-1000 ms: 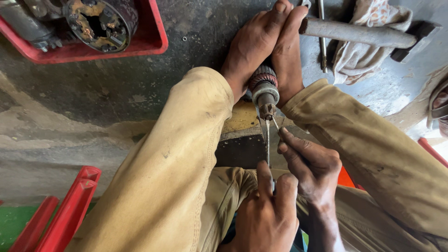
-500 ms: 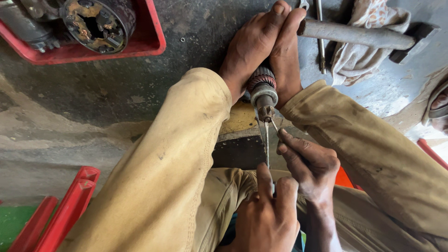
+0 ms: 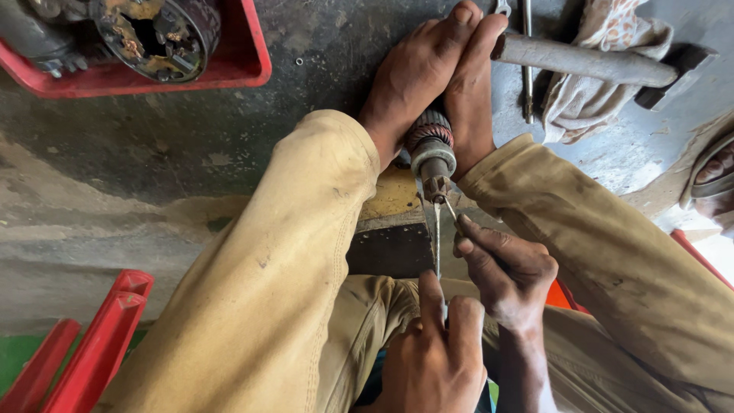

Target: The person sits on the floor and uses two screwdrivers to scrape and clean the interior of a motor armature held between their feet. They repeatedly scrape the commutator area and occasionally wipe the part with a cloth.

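A rusty, copper-banded motor armature [image 3: 430,149] stands tilted, clamped between two bare feet, a thin metal blade [image 3: 436,241], perhaps a screwdriver, touching its shaft end.

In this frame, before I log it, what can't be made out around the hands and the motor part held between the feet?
- Motor armature, head view: its far end is hidden between the two feet.
- Thin tool: its handle is hidden inside the left hand.
- Right hand: what its fingertips pinch at the shaft tip is too small to tell.
- Red tray: cut off by the top edge.
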Available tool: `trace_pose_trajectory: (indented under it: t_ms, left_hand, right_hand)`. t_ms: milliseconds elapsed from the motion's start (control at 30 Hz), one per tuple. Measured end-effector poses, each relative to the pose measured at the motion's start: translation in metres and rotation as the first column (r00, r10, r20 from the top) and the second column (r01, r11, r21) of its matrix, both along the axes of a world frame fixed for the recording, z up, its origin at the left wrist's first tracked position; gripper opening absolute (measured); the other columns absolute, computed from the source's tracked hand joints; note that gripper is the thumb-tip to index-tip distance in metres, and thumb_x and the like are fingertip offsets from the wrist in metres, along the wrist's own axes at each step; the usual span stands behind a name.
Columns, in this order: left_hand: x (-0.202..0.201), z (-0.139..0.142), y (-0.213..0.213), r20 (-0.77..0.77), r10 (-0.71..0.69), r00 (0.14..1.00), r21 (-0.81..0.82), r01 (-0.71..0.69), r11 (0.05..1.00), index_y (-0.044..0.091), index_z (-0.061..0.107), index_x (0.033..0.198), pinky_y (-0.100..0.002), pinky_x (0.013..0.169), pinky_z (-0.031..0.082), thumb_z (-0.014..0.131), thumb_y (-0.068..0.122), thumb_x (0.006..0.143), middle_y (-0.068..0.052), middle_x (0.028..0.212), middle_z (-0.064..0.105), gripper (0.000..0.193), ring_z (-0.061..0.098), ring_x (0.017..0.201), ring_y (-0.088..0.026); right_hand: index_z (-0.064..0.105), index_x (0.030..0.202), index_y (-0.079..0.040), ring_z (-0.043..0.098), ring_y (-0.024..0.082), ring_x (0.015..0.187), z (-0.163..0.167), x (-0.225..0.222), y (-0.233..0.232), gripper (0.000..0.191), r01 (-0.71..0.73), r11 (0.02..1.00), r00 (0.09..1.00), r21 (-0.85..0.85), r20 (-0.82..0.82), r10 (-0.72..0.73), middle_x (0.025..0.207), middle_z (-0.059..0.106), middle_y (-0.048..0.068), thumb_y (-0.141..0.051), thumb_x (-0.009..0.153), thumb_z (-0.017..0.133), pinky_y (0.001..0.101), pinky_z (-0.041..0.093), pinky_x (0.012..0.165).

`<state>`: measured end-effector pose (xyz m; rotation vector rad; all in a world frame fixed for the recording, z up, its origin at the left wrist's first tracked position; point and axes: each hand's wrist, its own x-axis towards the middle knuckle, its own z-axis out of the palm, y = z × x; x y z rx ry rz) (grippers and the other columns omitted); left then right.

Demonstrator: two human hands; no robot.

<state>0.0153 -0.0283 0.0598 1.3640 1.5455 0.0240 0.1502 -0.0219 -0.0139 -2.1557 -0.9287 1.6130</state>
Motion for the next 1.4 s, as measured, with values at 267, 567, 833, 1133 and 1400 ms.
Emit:
trace_pose_trajectory:
  t_ms: [267,567,833,1133,1400]
  left_hand:
    - [-0.004,-0.006,-0.004,-0.010,-0.021,1.000,-0.007,0.021,1.000,0.004,0.051,0.098,-0.051,0.044,0.054,0.061,0.003,0.084,-0.048,0.122,0.058,0.018,0.072,0.060,-0.043]
    - [-0.005,-0.003,-0.008,-0.018,-0.081,0.997,0.018,0.081,0.997,0.004,0.051,0.103,-0.048,0.044,0.055,0.060,0.003,0.088,-0.048,0.124,0.057,0.018,0.071,0.055,-0.039]
    - [-0.016,0.004,0.008,0.118,-0.032,0.993,-0.107,0.045,0.993,-0.001,0.048,0.113,-0.047,0.041,0.054,0.068,0.006,0.079,-0.051,0.119,0.054,0.040,0.068,0.049,-0.041]
    - [-0.024,0.006,0.014,0.144,-0.018,0.989,-0.033,0.023,0.999,-0.003,0.045,0.116,-0.045,0.042,0.055,0.072,0.009,0.076,-0.052,0.114,0.055,0.050,0.069,0.053,-0.043]
    - [-0.021,0.008,0.008,0.162,0.044,0.986,0.057,-0.054,0.997,-0.003,0.045,0.116,-0.046,0.045,0.056,0.072,0.009,0.077,-0.054,0.115,0.053,0.049,0.070,0.061,-0.047]
  right_hand:
    - [0.077,0.110,-0.001,0.061,0.010,0.068,0.008,-0.012,0.007,0.030,-0.316,0.926,0.928,0.206,0.268,0.258,0.080,0.067,0.008,0.001,0.081,0.076,0.0252,0.047,0.066]
    - [0.072,0.117,-0.003,0.061,0.019,0.062,0.059,-0.002,0.030,0.034,-0.487,0.869,0.829,0.083,0.355,0.431,0.081,0.065,0.011,0.000,0.084,0.075,0.0324,0.049,0.061]
    - [0.073,0.120,-0.005,0.059,0.020,0.059,0.062,-0.024,0.042,0.031,-0.512,0.858,0.806,0.042,0.370,0.463,0.080,0.063,0.011,-0.003,0.089,0.076,0.0331,0.046,0.058]
    - [0.074,0.122,-0.005,0.065,0.027,0.069,0.060,-0.034,0.022,0.030,-0.558,0.817,0.775,0.145,0.443,0.450,0.085,0.067,0.014,-0.008,0.093,0.077,0.0371,0.051,0.065]
    - [0.072,0.122,-0.004,0.069,0.018,0.077,0.060,-0.026,0.021,0.025,-0.531,0.824,0.805,0.199,0.423,0.416,0.097,0.074,0.015,-0.008,0.098,0.074,0.0317,0.054,0.070]
